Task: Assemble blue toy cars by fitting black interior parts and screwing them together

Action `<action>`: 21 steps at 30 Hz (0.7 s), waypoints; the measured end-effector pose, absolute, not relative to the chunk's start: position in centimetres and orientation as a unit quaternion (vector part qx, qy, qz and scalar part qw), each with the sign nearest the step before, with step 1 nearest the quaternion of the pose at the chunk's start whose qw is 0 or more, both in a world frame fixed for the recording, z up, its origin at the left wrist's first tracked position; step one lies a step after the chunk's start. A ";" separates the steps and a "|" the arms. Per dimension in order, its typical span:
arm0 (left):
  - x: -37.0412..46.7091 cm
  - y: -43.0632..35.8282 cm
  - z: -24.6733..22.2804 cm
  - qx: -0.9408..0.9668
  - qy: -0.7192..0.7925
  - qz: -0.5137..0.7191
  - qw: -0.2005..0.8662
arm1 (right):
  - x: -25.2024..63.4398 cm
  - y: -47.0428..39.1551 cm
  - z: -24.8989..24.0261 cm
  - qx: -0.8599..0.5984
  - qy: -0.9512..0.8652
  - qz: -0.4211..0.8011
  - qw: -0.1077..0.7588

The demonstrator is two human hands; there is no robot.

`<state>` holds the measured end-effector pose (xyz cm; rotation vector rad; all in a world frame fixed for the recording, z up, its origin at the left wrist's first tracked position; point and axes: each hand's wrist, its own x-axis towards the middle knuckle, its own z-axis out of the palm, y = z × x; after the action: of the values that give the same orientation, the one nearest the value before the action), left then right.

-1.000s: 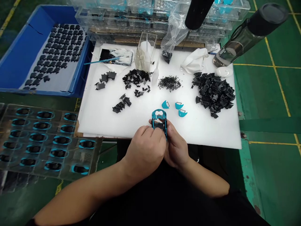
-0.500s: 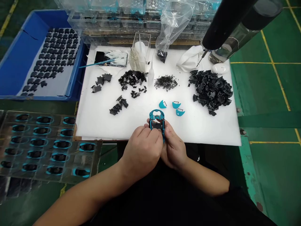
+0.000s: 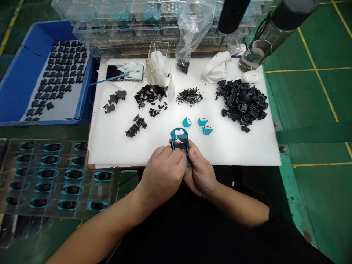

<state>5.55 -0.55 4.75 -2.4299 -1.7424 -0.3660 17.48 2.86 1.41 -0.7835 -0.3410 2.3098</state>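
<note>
A small teal plastic frame (image 3: pixel 179 131), with an oval opening at its far end, stands out over the white board's front edge. Black strips line its sides, and a dark grey plate (image 3: pixel 180 146) sits across its middle. My left hand (image 3: pixel 164 170) is closed, its curled fingers pressed on the frame's near end and hiding that part. My right hand (image 3: pixel 202 170) grips the frame from the right, thumb along its side and fingers behind it. Just beyond lie three teal curved pieces (image 3: pixel 207 130), each with a thin black outline part.
The white board (image 3: pixel 236 148) bears black part piles (image 3: pixel 244 102), tiny black pins (image 3: pixel 189 96), a dropper bottle (image 3: pixel 171 90) and a water bottle (image 3: pixel 258 49). A black powered screwdriver (image 3: pixel 232 16) hangs above. Left are a blue bin (image 3: pixel 16 91) and a clear tray (image 3: pixel 59 183) of teal-black pieces.
The whole view has shifted slightly, and the hanging screwdriver appears higher and further left. Both hands keep nearly the same hold on the teal frame.
</note>
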 end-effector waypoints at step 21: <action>0.2 -2.3 2.5 -0.357 -0.542 -0.496 -0.576 | 18.8 3.3 1.5 -0.182 -0.174 0.939 0.235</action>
<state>0.24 -2.35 2.51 -1.9091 -2.8990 -2.6553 18.79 3.32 1.46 -0.5006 -0.4776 2.5768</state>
